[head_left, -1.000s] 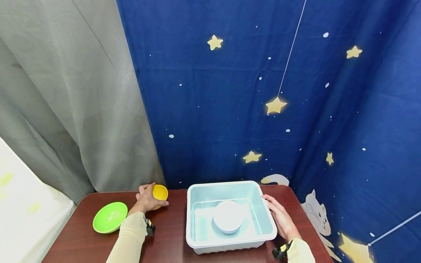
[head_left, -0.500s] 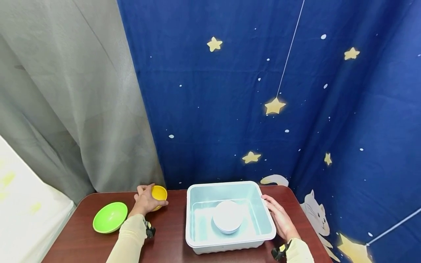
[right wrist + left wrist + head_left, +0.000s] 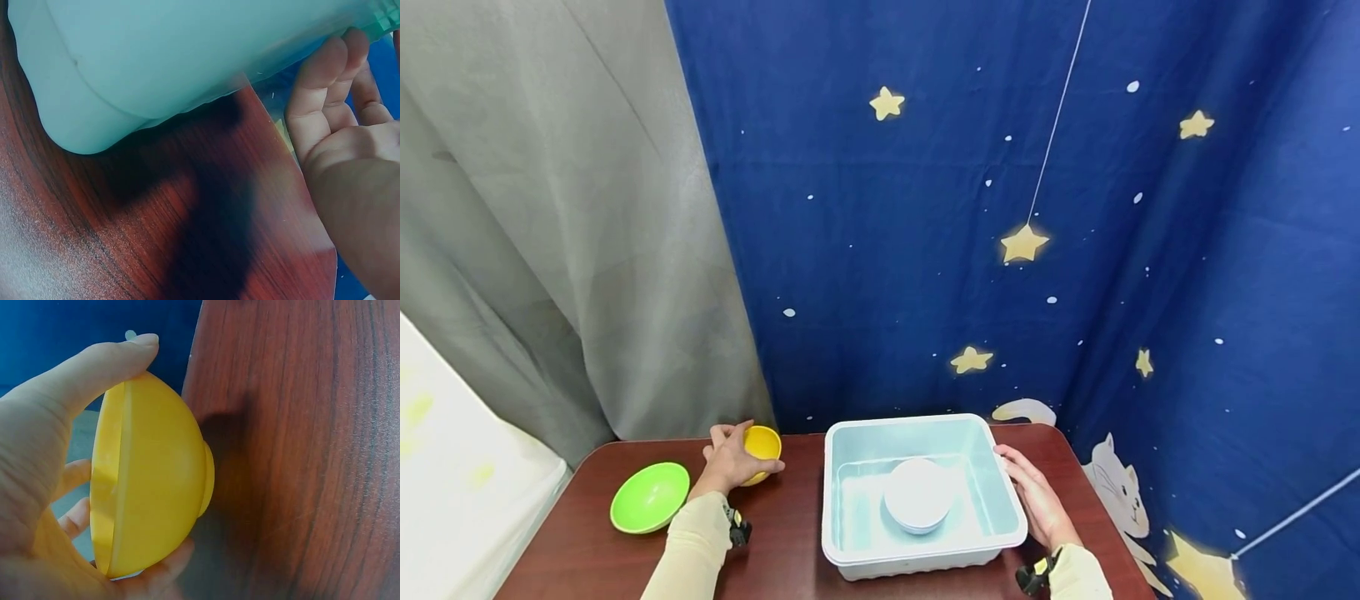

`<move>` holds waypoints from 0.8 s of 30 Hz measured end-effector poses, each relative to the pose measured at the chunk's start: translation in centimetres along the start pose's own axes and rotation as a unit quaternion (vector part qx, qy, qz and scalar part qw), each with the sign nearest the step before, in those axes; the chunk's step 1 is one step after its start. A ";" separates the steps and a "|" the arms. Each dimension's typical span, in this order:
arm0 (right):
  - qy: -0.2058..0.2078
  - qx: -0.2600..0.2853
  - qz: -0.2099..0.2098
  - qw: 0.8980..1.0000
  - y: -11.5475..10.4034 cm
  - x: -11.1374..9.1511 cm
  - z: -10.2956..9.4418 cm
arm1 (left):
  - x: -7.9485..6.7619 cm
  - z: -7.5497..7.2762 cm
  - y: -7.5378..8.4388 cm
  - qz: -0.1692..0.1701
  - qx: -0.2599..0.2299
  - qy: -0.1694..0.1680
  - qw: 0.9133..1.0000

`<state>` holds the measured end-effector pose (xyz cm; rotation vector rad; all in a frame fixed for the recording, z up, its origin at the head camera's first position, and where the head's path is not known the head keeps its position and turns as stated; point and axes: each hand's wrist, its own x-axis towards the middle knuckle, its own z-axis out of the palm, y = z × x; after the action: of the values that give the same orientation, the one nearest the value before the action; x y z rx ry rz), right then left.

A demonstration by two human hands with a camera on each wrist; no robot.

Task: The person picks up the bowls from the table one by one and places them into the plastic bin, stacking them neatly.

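My left hand [image 3: 730, 460] grips a small yellow bowl [image 3: 156, 481] near the back edge of the table, thumb on one side of its rim and fingers round the other. In the left wrist view the bowl stands out over the wood, its foot ring facing the tabletop; whether it touches the table I cannot tell. My right hand [image 3: 1036, 493] rests its slightly bent fingers against the right side of a pale blue plastic basin [image 3: 865, 557]. Inside the basin sits a round white stack [image 3: 919, 493], seemingly bowls or plates.
A bright green bowl [image 3: 650, 497] stands on the left of the dark red wooden table [image 3: 778, 533]. Behind the table hang a grey curtain [image 3: 647, 292] and a blue star-patterned curtain [image 3: 880, 250]. A white covered surface [image 3: 467, 492] lies off the left edge.
The head view has shifted very slightly. Both hands stay almost still, the left on the yellow bowl and the right at the basin's side.
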<state>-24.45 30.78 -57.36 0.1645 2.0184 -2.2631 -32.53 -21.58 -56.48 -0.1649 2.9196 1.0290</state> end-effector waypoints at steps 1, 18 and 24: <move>0.001 0.001 -0.001 1.000 0.0 0.0 0.0 | 0.0 -0.1 0.1 0.002 0.000 0.002 1.000; 0.007 0.006 -0.004 1.000 0.0 0.1 0.0 | -1.1 -1.0 1.7 0.036 0.012 0.037 0.999; 0.006 0.005 -0.008 1.000 0.1 0.1 0.1 | -1.7 -1.3 2.5 0.057 0.021 0.047 0.997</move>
<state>-24.55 30.70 -57.50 0.1648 2.0225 -2.2865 -31.08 -20.32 -53.83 -0.0477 3.0651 1.0005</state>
